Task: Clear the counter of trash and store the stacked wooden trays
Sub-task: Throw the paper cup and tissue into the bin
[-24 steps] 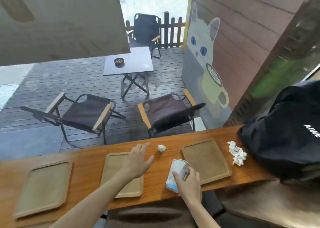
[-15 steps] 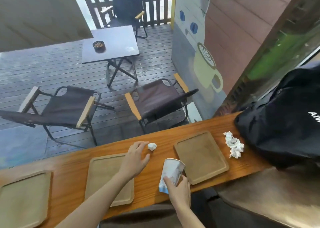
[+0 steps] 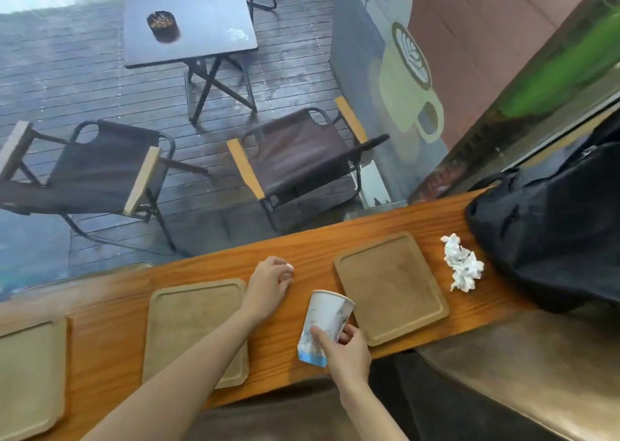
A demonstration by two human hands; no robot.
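Three wooden trays lie flat along the orange wooden counter [image 3: 302, 242]: one at the far left [image 3: 30, 377], one in the middle [image 3: 188, 323], one to the right [image 3: 391, 286]. My left hand [image 3: 268, 283] covers a small white paper ball [image 3: 289, 267], fingers curled on it, just right of the middle tray. My right hand [image 3: 349, 353] grips a crumpled white paper cup [image 3: 323, 320] by its lower end, tilted, between the middle and right trays. A larger crumpled tissue [image 3: 463, 264] lies right of the right tray.
A black bag [image 3: 550, 226] sits on the counter's right end, close to the tissue. Beyond the counter are two folding chairs [image 3: 295, 159] and a small table [image 3: 188, 14] with an ashtray on a wet deck. A padded seat edge [image 3: 503, 373] is below right.
My left hand reached forward and closed over the small paper ball. The view tilted downward and nearer the counter. My right hand kept hold of the cup.
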